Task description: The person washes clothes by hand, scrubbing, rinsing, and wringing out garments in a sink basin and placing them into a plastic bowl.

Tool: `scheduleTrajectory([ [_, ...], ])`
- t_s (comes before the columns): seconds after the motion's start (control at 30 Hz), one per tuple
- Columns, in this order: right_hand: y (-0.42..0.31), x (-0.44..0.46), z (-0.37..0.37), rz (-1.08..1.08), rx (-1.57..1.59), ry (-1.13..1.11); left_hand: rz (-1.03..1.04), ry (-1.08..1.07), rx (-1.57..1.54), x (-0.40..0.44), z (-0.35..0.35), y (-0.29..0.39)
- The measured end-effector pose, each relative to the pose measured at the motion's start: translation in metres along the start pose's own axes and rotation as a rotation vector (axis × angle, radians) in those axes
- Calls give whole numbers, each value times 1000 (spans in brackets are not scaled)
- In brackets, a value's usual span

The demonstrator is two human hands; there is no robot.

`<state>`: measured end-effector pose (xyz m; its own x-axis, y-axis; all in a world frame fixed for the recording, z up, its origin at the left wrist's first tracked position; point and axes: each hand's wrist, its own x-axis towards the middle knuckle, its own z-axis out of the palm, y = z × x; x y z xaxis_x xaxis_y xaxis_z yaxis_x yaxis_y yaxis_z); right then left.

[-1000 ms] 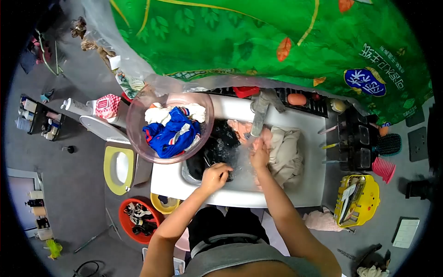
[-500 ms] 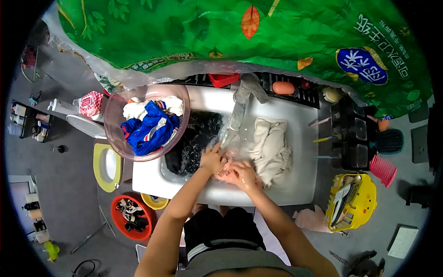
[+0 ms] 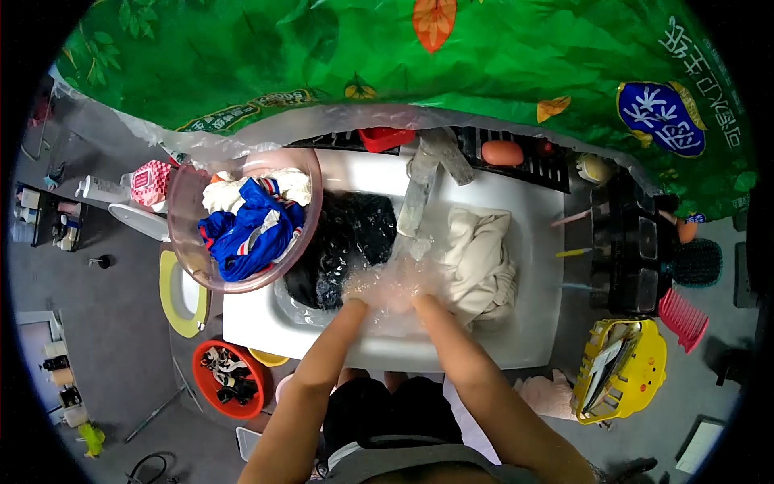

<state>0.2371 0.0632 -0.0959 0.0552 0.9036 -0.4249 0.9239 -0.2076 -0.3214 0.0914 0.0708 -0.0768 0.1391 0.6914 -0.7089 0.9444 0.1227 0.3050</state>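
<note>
Hands [image 3: 368, 288] in splashing water [image 3: 405, 256], seemingly on pink cloth [image 3: 393, 292] (cannot tell their grip), beside black cloth [image 3: 363, 223]

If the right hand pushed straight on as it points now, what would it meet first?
Probably the water stream falling from the tap, with the black cloth beyond it. Splashing blurs the right hand and depth is unclear, so that's a best guess.
</note>
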Motion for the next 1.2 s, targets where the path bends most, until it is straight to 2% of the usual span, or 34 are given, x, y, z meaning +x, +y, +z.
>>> scheduleTrajectory([
  [0.07, 4, 7, 2, 85, 161, 62, 35, 235, -85, 18, 43, -26],
  [0.1, 5, 7, 7, 128, 246, 90, 19, 56, -130, -10, 17, -15],
  [0.2, 19, 15, 39, 168, 1034, 347, 210, 381, -89, -39, 21, -19],
  [0.23, 26, 8, 39, -28, 267, 505, 318, 526, -100, -42, 21, -23],
  [0.33, 31, -22, 25, 22, 541, 499, 271, 778, -767, -50, 8, -28],
  [0.4, 32, -37, 18, 65, 677, 452, 267, 734, -933, -71, -13, -30],
  [0.43, 31, -40, 13, 80, 745, 428, 313, 807, -1023, -75, -15, -31],
  [0.47, 31, -46, 8, 47, 679, 421, 361, 877, -1111, -78, -17, -32],
  [0.53, 22, -66, -21, -10, 548, 414, 332, 891, -1125, -109, -49, -24],
  [0.57, 32, -69, -12, -146, 438, 448, 366, 892, -1167, -121, -63, -18],
  [0.67, 43, -93, -15, -319, 585, 122, 469, 950, -1239, -147, -93, -2],
  [0.7, 34, -103, -43, -349, 391, -74, 485, 970, -1281, -151, -98, 2],
  [0.73, 35, -104, -42, -314, 420, 59, 500, 988, -1321, -153, -101, 5],
  [0.83, 37, -109, -37, -256, 519, 468, 558, 1012, -1160, -145, -100, -3],
  [0.93, 22, -110, -26, -43, 768, 639, 545, 870, -1001, -127, -81, -9],
  [0.97, 18, -108, -31, -189, 414, 813, 498, 805, -747, -103, -58, -26],
  [1.07, -10, -108, -25, -225, 27, 683, 642, 791, -83, -64, -11, -46],
  [1.1, -14, -105, -19, -173, 10, 562, 605, 723, 43, -55, 0, -47],
  [1.13, -16, -99, -10, -121, -7, 442, 568, 654, 166, -51, 5, -43],
  [1.2, -17, -85, 5, -66, -113, 282, 471, 484, 126, -36, 13, -38],
])
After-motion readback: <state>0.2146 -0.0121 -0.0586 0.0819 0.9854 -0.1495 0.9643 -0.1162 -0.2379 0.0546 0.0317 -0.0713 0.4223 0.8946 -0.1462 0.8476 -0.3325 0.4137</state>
